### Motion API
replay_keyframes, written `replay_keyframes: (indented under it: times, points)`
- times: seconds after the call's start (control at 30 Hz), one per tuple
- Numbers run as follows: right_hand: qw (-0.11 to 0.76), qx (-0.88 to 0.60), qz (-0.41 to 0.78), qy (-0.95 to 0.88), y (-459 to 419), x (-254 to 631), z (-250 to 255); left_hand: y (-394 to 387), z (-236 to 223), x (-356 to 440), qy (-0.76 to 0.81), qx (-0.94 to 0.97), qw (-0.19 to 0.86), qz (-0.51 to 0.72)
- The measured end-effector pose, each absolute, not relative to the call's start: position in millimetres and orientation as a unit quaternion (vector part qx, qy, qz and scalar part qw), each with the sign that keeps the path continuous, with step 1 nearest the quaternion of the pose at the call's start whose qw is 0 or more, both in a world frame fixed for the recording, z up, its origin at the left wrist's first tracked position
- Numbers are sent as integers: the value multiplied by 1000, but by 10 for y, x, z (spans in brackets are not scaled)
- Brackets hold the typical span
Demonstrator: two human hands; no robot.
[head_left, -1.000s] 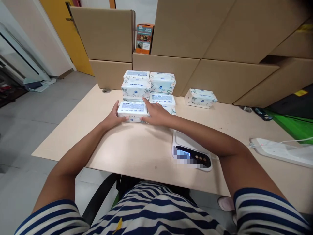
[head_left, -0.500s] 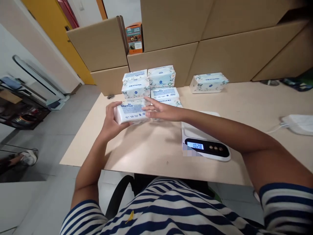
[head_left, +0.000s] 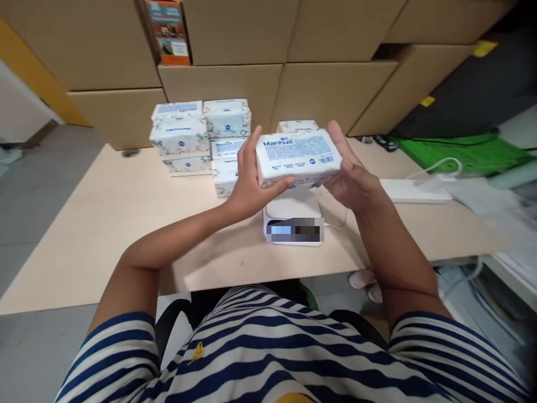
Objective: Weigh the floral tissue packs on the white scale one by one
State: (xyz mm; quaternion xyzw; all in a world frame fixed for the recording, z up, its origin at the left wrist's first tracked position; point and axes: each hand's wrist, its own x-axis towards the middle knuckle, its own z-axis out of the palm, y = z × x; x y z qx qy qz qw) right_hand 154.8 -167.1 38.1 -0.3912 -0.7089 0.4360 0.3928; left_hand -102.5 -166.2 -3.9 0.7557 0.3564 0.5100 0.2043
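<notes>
Wht rectangular plastic-wrapped tissue pk held up over flat wht plastic scale; bare L hand & R hand, part-open, grip pk's ends. Wht floral pks stacked back-left of scale.

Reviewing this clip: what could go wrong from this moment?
The Manhua pack is held by its two ends, so if the left hand or right hand slipped, it might drop onto the white scale.

The pack hides most of another pack behind it, so a bump there could go unnoticed.

A thin cable runs near the right wrist; it could perhaps get snagged.
</notes>
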Motion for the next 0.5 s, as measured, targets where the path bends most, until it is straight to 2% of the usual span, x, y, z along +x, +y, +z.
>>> replay_keyframes:
  times: [0.13,0.23,0.5]
  points:
    - [377,-474,418,-677,-1734,1866,143,-1565,-520,-616,361,731,317,485]
    - [354,-471,448,-672,-1724,1937,-13,-1569,-654,-574,372,721,373,451]
    - [324,-468,475,-672,-1640,1906,-363,-1617,-747,-740,371,738,359,435]
